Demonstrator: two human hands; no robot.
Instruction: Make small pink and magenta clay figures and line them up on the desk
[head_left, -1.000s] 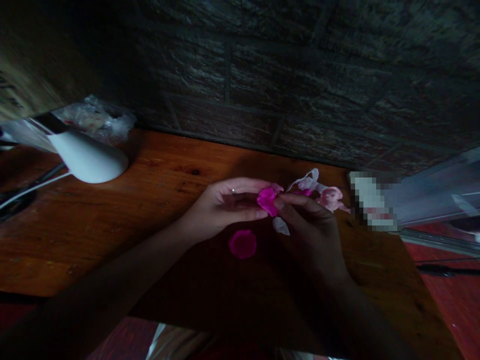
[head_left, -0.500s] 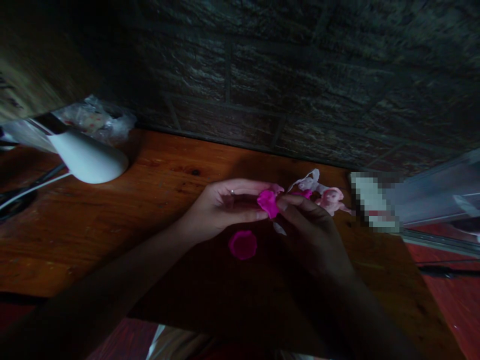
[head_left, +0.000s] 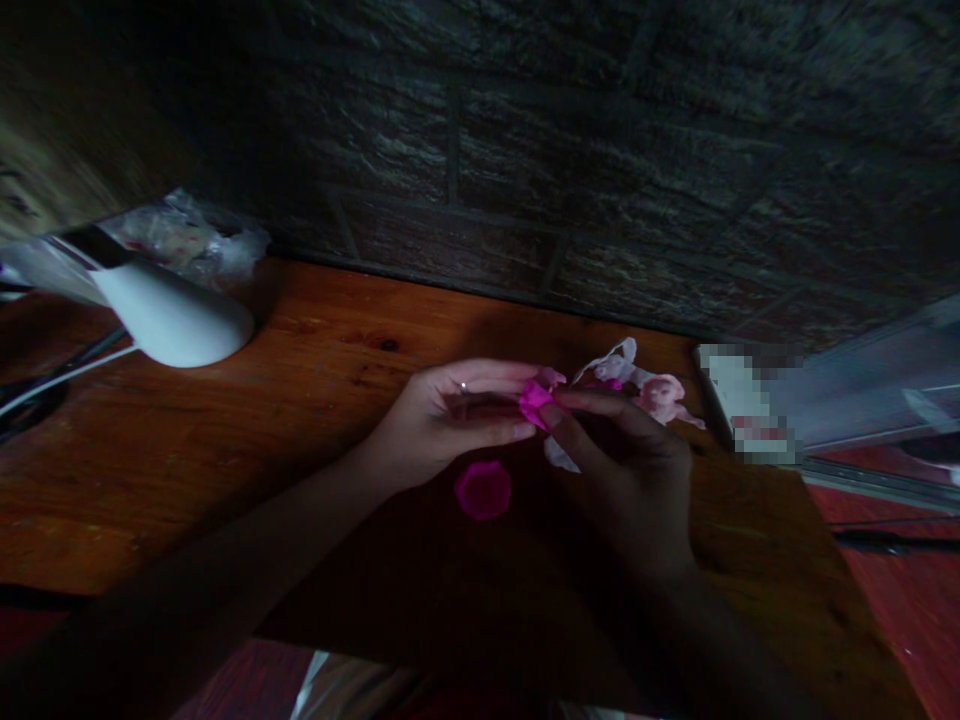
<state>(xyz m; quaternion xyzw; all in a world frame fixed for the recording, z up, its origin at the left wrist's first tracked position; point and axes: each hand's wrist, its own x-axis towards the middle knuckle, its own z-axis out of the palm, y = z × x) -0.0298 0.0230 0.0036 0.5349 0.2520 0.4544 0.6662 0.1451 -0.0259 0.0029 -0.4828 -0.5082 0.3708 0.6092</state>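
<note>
Both hands meet over a wooden table [head_left: 225, 440] and pinch one small magenta piece [head_left: 534, 400] between them. My left hand [head_left: 442, 415], a ring on one finger, curls round it from the left. My right hand [head_left: 622, 460] grips it from the right with thumb and fingertips. A round magenta disc [head_left: 484, 489] lies on the table just below the hands. A white scrap [head_left: 559, 456] shows under my right fingers. Pale pink and white pieces [head_left: 645, 385] lie just behind the hands.
A white lamp base [head_left: 172, 315] with its cable stands at the far left, a crumpled clear plastic bag [head_left: 191, 235] behind it. A dark brick-pattern wall [head_left: 562, 170] backs the table. A blurred white object [head_left: 742, 400] lies at the right.
The magenta piece looks smaller and more tightly pinched. My right hand has shifted slightly up and closer to the left hand. The disc on the table has not moved.
</note>
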